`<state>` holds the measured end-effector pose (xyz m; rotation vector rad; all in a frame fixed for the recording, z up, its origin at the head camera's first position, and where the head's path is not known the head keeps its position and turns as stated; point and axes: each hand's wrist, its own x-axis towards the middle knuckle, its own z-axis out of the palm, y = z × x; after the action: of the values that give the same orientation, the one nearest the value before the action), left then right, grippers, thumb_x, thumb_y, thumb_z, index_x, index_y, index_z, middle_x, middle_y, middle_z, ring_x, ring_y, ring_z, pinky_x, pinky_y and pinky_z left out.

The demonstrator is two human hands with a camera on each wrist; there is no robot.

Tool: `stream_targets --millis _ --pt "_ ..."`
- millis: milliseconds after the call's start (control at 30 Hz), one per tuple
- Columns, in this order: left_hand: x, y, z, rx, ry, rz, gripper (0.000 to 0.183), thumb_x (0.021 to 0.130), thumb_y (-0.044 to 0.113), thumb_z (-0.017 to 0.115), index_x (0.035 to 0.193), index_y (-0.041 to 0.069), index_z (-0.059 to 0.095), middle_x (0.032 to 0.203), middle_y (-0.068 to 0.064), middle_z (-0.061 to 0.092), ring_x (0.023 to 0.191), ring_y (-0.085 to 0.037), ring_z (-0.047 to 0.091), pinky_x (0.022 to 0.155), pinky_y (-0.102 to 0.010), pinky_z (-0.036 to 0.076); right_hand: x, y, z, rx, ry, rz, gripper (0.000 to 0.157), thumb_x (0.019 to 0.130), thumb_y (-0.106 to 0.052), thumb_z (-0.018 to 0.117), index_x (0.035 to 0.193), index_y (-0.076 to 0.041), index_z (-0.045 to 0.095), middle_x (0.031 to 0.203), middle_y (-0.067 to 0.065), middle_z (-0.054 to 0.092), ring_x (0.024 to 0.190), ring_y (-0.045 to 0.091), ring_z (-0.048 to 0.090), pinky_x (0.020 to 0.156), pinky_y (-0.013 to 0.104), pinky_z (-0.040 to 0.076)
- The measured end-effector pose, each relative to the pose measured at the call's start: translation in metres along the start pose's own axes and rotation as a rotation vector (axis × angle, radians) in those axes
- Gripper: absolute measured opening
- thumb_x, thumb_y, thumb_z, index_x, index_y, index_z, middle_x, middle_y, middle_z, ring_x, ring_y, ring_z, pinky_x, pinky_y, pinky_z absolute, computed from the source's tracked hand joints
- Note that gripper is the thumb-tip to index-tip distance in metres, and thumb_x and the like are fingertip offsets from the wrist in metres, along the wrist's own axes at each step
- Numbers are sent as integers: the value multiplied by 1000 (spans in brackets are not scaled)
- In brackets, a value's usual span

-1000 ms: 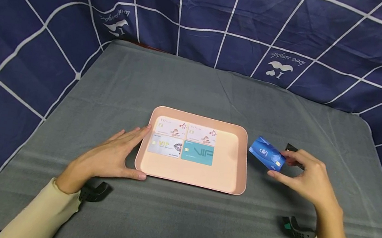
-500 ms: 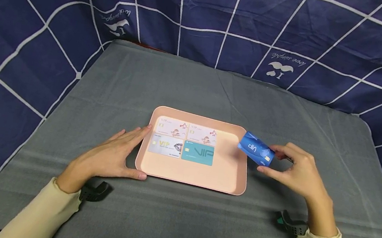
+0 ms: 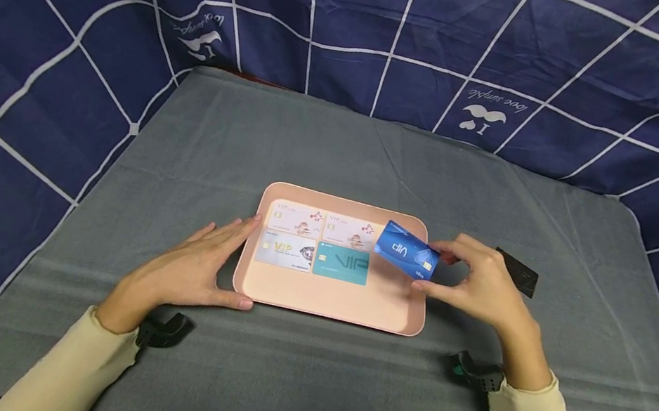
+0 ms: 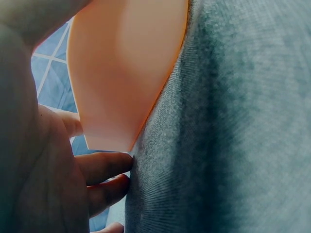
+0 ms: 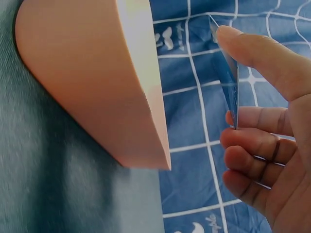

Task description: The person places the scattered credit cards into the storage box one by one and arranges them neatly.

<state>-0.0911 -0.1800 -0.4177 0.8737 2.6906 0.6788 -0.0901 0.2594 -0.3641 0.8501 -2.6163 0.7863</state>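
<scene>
My right hand (image 3: 474, 280) pinches a blue VIP card (image 3: 406, 251) by its right end, thumb below and fingers above. The card is tilted and hangs over the right part of a pink tray (image 3: 315, 303); in the right wrist view the blue card (image 5: 228, 82) shows nearly edge-on, above the tray's rim. My left hand (image 3: 192, 270) rests with straight fingers against the tray's left side, its thumb at the front left corner. Inside the tray lie two white VIP cards (image 3: 297, 220) in the back row, with a silver VIP card (image 3: 286, 251) and a teal VIP card (image 3: 341, 264) before them.
A black card (image 3: 516, 272) lies on the grey cloth (image 3: 302, 386) to the right of the tray, behind my right hand. A dark blue curtain (image 3: 358, 11) with white lines hangs along the back and sides.
My right hand has carried the blue card leftward, from beside the tray to above its right part. The black card now shows fully behind the hand. My left hand has stayed put.
</scene>
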Motion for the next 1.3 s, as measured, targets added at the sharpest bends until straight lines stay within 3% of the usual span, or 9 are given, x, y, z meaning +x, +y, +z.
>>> stream_targets --millis 167,267,533,700,833,967,1300 --pt "0 0 0 0 -6 -7 123 73 78 65 161 17 3 161 -14 23 146 -37 22 114 -62 13 5 -8 8 27 -21 -8 64 72 -64 78 102 -7 76 78 -4 58 71 12 57 61 23 44" --pt "0 0 0 1 -10 -11 124 73 78 65 161 18 2 161 -14 22 147 -37 22 114 -62 13 7 -11 12 43 -31 -24 69 77 -69 69 103 -6 75 76 -2 58 68 14 56 59 25 44" --pt "0 0 -1 1 -10 -12 124 73 78 66 161 18 2 161 -15 22 146 -37 22 115 -62 13 17 -23 18 68 -44 -92 68 78 -68 68 104 -5 73 79 -4 57 68 11 52 59 21 41" --pt "-1 1 -3 1 -5 -1 123 73 78 65 161 18 3 161 -15 23 146 -38 24 114 -62 14 24 -34 18 80 -67 -112 55 71 -49 86 103 -6 74 84 -7 59 74 9 55 62 22 44" --pt "-1 2 -3 -2 -3 4 123 74 77 66 161 17 3 161 -16 23 146 -38 24 114 -63 14 30 -42 20 96 -92 -128 51 67 -37 91 104 -7 73 86 -5 60 76 14 57 63 32 49" --pt "0 2 -3 -1 -6 5 122 74 77 65 161 18 3 161 -14 23 146 -37 23 114 -62 13 35 -48 22 108 -111 -136 51 68 -38 90 105 -7 73 86 -3 62 78 16 59 64 37 51" --pt "-1 1 -3 2 -5 4 121 75 77 65 161 18 3 162 -13 23 147 -36 22 115 -61 13 51 -63 30 115 -180 -144 50 67 -35 91 106 -8 73 84 -5 60 81 11 55 71 31 47"
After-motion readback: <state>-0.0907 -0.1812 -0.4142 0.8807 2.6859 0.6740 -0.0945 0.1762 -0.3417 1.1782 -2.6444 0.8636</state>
